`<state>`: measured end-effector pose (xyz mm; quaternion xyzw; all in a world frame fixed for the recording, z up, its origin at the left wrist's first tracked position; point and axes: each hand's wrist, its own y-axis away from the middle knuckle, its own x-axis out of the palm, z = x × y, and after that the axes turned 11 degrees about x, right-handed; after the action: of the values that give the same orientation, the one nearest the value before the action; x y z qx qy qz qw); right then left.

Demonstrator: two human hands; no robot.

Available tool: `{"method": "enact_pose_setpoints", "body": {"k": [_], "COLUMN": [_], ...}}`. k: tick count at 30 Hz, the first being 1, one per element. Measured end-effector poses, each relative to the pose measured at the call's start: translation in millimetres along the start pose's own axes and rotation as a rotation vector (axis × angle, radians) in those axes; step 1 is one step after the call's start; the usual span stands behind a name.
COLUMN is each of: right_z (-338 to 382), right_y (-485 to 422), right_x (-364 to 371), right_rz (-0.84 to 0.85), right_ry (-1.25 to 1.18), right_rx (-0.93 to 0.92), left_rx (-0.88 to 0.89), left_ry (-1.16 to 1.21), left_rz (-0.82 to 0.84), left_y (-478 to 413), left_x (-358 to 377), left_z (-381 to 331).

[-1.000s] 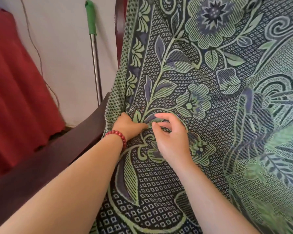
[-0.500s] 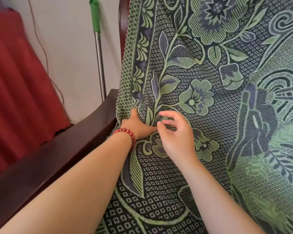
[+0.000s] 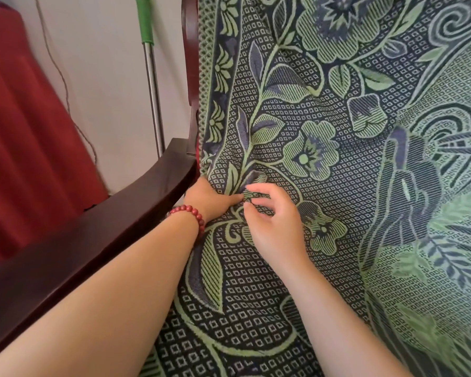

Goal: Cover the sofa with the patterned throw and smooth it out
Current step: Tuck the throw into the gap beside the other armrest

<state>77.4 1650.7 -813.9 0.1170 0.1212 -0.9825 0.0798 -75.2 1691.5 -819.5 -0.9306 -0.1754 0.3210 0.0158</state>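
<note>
The patterned throw (image 3: 337, 148), green and dark blue with flowers and leaves, lies over the sofa's back and seat and fills the right of the view. My left hand (image 3: 208, 198), a red bead bracelet on its wrist, presses into the throw where the seat meets the back, close to the dark wooden armrest (image 3: 101, 229); its fingertips are buried in a fold. My right hand (image 3: 272, 221) is right beside it, thumb and forefinger pinching a small ridge of the throw.
A metal pole with a green grip (image 3: 151, 77) leans on the white wall behind the armrest. A red curtain (image 3: 25, 137) hangs at the left, and a thin cable runs down the wall beside it.
Both hands have stayed together at the crease and shifted slightly toward the armrest. The throw's left edge now sits tighter against the wooden frame. The view has moved closer.
</note>
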Motion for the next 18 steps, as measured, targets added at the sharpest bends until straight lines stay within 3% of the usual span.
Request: {"method": "enact_pose_setpoints", "body": {"k": [6, 8, 10, 12, 18], "right_z": [-0.1, 5.4, 6.2, -2.2, -22.6], "right_y": [-5.9, -13.4, -14.1, -7.8, 0.6], "right_x": [4.8, 5.4, 8.0, 15.6, 33.5], "right_rz": [-0.012, -0.027, 0.017, 0.086, 0.040], "right_ry": [0.054, 0.076, 0.009, -0.008, -0.008], "right_rx": [-0.007, -0.052, 0.008, 0.071, 0.088], "left_rx": [0.016, -0.071, -0.269, -0.386, -0.369], "left_ry": [0.121, 0.286, 0.437, 0.446, 0.429], "left_rz": [-0.178, -0.166, -0.090, -0.022, -0.074], "left_y": [-32.4, -42.4, -37.9, -27.5, -25.4], "left_x": [-23.9, -26.4, -23.7, -14.8, -10.0], "left_z": [-39.0, -42.8, -23.4, 6.4, 16.1]}}
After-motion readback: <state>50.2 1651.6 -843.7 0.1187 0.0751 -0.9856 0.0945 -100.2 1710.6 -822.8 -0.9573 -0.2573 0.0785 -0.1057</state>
